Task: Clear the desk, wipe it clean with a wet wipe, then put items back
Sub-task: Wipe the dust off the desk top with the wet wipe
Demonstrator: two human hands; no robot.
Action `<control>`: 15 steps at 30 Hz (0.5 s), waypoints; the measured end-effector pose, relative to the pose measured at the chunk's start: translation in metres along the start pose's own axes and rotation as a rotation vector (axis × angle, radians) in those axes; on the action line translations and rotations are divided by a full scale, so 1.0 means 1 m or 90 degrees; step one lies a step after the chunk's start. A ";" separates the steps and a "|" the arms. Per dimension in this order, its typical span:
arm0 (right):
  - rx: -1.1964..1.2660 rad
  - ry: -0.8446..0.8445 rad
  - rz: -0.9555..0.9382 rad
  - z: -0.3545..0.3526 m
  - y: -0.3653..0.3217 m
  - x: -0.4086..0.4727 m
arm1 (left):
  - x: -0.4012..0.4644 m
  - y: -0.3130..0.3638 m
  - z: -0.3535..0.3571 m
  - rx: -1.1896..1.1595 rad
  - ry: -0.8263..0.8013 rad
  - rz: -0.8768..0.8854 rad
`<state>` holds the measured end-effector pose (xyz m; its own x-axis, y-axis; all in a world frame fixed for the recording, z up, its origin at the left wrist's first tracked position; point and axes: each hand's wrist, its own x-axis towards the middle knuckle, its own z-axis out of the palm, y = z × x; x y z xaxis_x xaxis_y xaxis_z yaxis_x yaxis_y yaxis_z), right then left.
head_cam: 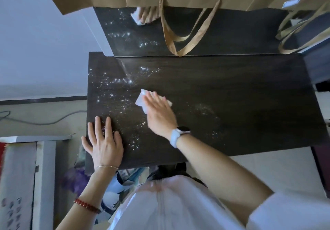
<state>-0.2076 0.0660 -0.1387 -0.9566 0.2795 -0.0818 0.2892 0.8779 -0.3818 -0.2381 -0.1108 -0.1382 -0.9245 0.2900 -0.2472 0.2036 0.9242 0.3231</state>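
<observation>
wet wipe (142,101) lies flat under right grip's (159,110) straight, released fingers on desk (232,96).

Right of the wet wipe (141,99) the dark desk (232,94) lies open; paper-bag handles (185,33) hang over its far edge.

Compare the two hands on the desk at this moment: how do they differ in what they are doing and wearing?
The right hand presses a white wet wipe flat near the middle of the dark desk; the left hand lies bare on the near-left corner, holding nothing. The right wrist carries a pale-strapped watch; the left wrist carries a thin chain bracelet, with a red bead bracelet further up the forearm. Both hands lie palm-down with straight fingers.
</observation>
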 end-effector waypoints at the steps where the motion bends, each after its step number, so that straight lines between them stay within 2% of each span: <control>1: 0.002 0.038 0.029 -0.012 0.028 -0.002 | 0.000 0.000 0.001 0.004 -0.002 0.002; 5: -0.037 0.130 0.355 -0.055 0.145 -0.010 | -0.003 0.006 0.006 -0.005 -0.002 -0.023; 7: -0.036 0.150 0.426 -0.049 0.129 0.000 | -0.003 0.008 0.007 -0.006 0.005 -0.028; 8: -0.014 0.150 0.398 -0.041 0.102 0.006 | -0.003 0.008 0.008 -0.004 0.007 -0.030; 9: 0.000 0.136 0.314 -0.029 0.072 0.008 | -0.003 0.008 0.008 -0.004 0.008 -0.032; 11: -0.017 0.021 0.097 0.001 0.023 0.000 | -0.002 0.010 0.008 -0.012 0.011 -0.044; 12: -0.021 -0.038 0.034 0.003 0.018 -0.006 | -0.002 0.011 0.007 -0.013 0.012 -0.050; 14: -0.037 0.004 -0.011 -0.019 0.052 -0.017 | -0.002 0.012 0.007 -0.015 0.022 -0.052; 15: -0.043 0.051 0.038 -0.034 0.078 -0.026 | -0.002 0.012 0.008 -0.015 0.026 -0.050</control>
<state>-0.1585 0.1407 -0.1350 -0.9324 0.3603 -0.0280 0.3503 0.8821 -0.3150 -0.2312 -0.0987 -0.1409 -0.9500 0.2059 -0.2349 0.1228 0.9377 0.3251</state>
